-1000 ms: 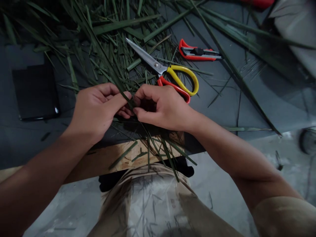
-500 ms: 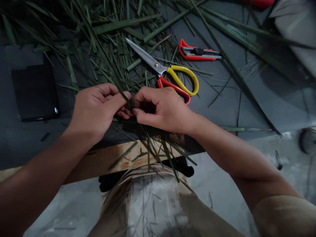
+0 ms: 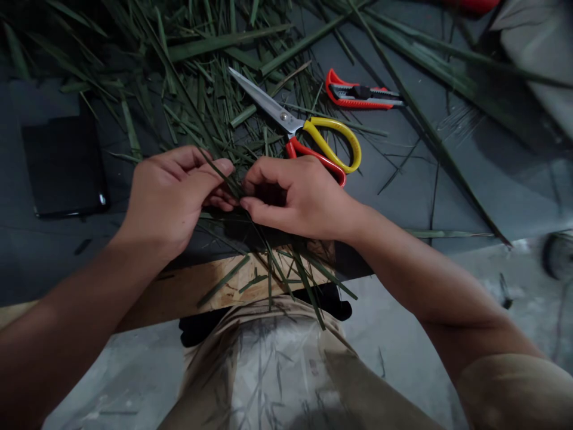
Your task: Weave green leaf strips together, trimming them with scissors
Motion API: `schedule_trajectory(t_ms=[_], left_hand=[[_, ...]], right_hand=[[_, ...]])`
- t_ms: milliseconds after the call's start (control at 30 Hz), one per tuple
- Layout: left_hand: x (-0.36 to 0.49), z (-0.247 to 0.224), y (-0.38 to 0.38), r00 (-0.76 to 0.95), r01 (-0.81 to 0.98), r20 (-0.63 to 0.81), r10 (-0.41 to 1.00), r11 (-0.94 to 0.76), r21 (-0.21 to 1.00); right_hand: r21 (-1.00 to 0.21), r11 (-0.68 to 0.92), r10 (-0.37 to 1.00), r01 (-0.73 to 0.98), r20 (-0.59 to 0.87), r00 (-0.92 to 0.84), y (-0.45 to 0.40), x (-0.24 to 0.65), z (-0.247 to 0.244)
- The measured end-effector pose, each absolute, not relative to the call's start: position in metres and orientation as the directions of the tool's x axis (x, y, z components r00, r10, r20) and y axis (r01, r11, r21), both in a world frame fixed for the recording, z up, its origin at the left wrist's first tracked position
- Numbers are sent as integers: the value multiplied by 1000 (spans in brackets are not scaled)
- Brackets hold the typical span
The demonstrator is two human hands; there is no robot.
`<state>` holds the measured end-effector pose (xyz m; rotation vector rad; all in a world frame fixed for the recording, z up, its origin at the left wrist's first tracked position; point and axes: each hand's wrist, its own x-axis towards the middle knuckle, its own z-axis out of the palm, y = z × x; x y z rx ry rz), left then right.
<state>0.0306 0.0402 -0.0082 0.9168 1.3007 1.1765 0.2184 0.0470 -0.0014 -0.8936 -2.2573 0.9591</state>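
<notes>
Between my hands, near the table's front edge, are thin green leaf strips (image 3: 259, 230). My left hand (image 3: 172, 194) pinches a strip between thumb and fingers, its fingertips close to the other hand's. My right hand (image 3: 298, 197) is closed, thumb and index finger pressed together on the strips where they cross. Just beyond my right hand lie scissors (image 3: 286, 119) with one yellow and one red handle, blades toward the upper left. Farther right rests a red utility knife (image 3: 360, 92). The exact crossing point of the strips is partly hidden by my fingers.
A large heap of cut green leaves (image 3: 210, 45) covers the back of the dark table (image 3: 376, 197). A black flat device (image 3: 65, 164) lies at the left. Long leaves stretch across the right side. A wooden edge (image 3: 179, 292) runs along the front.
My left hand has shifted slightly left, and the strip at its thumb now lies at a lower angle. My right hand stays almost in place.
</notes>
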Motion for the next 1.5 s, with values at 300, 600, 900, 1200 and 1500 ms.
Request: schedule_trajectory(t_ms=[300, 600, 900, 1200, 1500], left_hand=[[25, -9, 35, 68, -25, -164, 984, 166, 986], [29, -8, 36, 4, -74, -221, 975, 221, 972], [28, -11, 37, -25, -86, -165, 986, 163, 983], [29, -5, 32, 117, 6, -156, 981, 156, 988], [32, -5, 33, 106, -157, -243, 964, 257, 954]], right_hand=[[-855, 415, 790, 310, 171, -589, 49, 216, -8], [-765, 538, 758, 354, 255, -600, 48, 217, -6], [-843, 404, 773, 355, 107, -625, 49, 219, -1], [-872, 388, 806, 297, 165, -569, 49, 215, -5], [-812, 500, 792, 302, 288, -538, 49, 212, -12]])
